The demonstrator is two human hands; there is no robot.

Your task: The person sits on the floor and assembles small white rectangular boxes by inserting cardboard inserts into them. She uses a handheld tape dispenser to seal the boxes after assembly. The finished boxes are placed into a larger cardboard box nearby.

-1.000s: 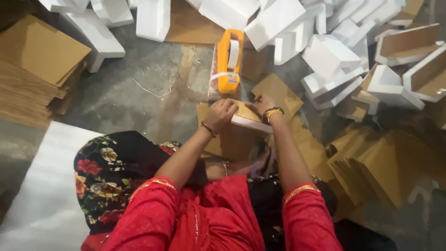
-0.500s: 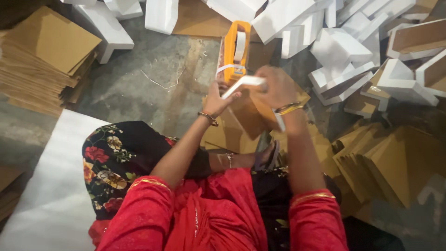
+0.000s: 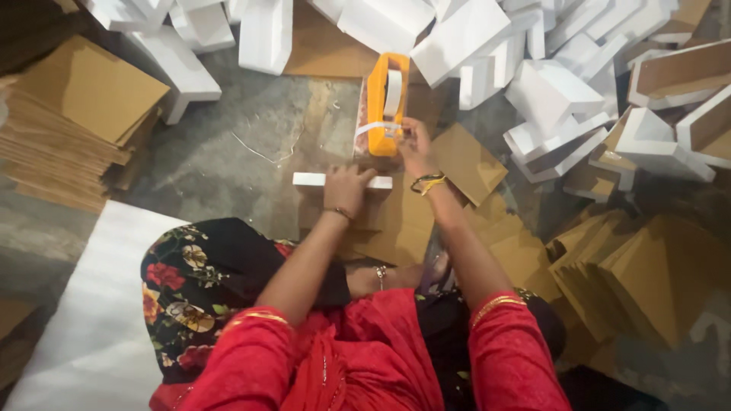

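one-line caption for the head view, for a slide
Left hand on white box, right hand at orange tape dispenser.
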